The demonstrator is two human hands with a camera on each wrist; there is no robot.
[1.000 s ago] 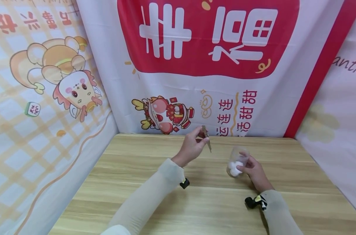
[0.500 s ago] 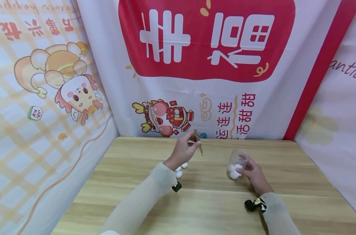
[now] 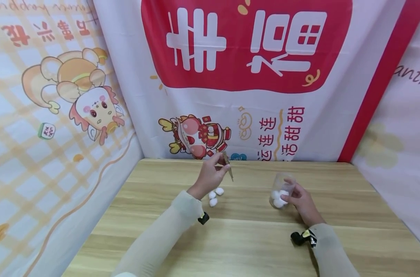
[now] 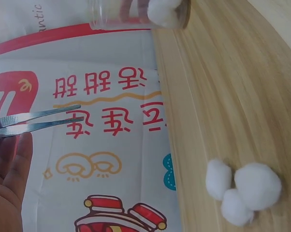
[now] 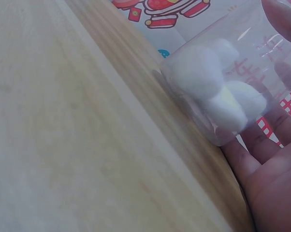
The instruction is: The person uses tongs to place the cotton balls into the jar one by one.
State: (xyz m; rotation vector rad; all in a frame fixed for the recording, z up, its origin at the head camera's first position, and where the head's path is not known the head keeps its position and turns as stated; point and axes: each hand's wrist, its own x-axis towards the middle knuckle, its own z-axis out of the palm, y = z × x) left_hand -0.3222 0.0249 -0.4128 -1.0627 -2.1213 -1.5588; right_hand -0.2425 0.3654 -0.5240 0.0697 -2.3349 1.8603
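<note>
My left hand (image 3: 211, 175) pinches metal tweezers (image 4: 44, 119) above the far middle of the table; their tips stand apart with nothing between them. On the wood just below that hand lie three white cotton balls (image 3: 213, 201), grouped close together. To the right, my right hand (image 3: 302, 202) grips a clear plastic jar (image 3: 282, 180), fingers around its far side and thumb on the near side. Several cotton balls (image 5: 197, 72) rest at the bottom of the jar, which shows no lid in the head view.
The wooden table (image 3: 251, 238) reaches back to a printed cloth (image 3: 320, 127) hanging behind it. Another printed cloth (image 3: 126, 134) bounds the left side. Small black wrist cameras (image 3: 203, 218) sit on both sleeves.
My left hand with the tweezers has moved left, away from the jar, and the three cotton balls on the table have come into sight. The right hand and jar have stayed nearly still.
</note>
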